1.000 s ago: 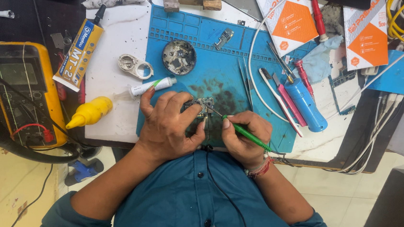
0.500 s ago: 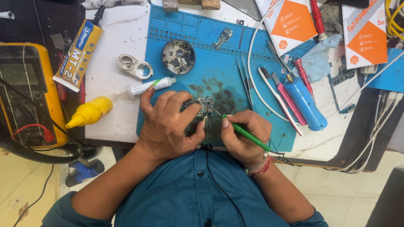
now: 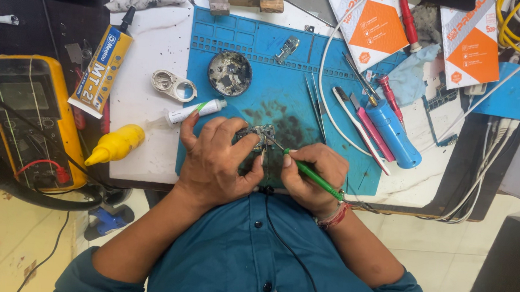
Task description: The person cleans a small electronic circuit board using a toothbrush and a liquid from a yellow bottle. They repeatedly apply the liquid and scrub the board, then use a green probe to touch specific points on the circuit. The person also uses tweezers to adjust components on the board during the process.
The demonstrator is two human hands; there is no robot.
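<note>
Blue mat [image 3: 341, 53], near edge: left hand [image 3: 218, 161] pins a small board [image 3: 254, 136] down, right hand [image 3: 310, 175] grips a green iron [image 3: 310, 175], tip on the board's right edge; soldering apparently mid-joint, next move needs a steady tip.

White bench [image 3: 156, 45] bears blue mat [image 3: 262, 41], yellow multimeter [image 3: 27, 115], glue tube [image 3: 102, 72].
</note>
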